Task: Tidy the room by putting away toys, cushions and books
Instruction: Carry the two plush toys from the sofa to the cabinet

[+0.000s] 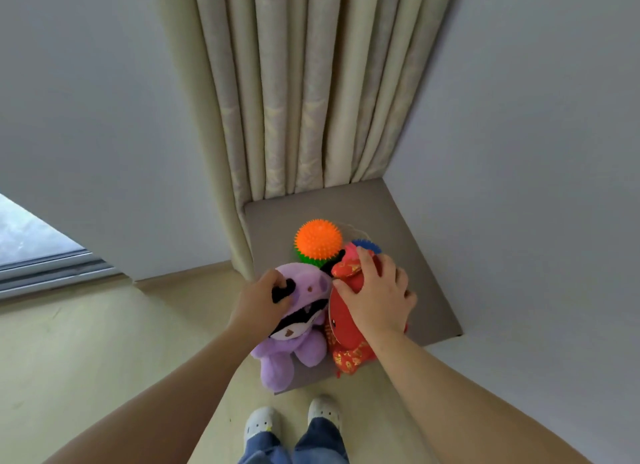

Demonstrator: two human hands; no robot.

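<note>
Purple plush toy [298, 345] and red plush toy [346, 349] lie side by side on the grey pad [415, 255], feet nearest the person and long axes running away. The left grip [263, 297] clutches the purple head, and the right grip [377, 297] curls over the red one. The gold characters on the red fabric are unreadable. An orange spiky ball [318, 238] sits behind.

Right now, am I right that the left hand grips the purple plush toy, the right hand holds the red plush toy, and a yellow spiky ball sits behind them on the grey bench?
Not quite: the head view shows that the spiky ball is orange, not yellow. The rest holds: the left hand grips the purple plush toy, the right hand holds the red plush toy, and the ball sits behind them on the grey bench.
</note>
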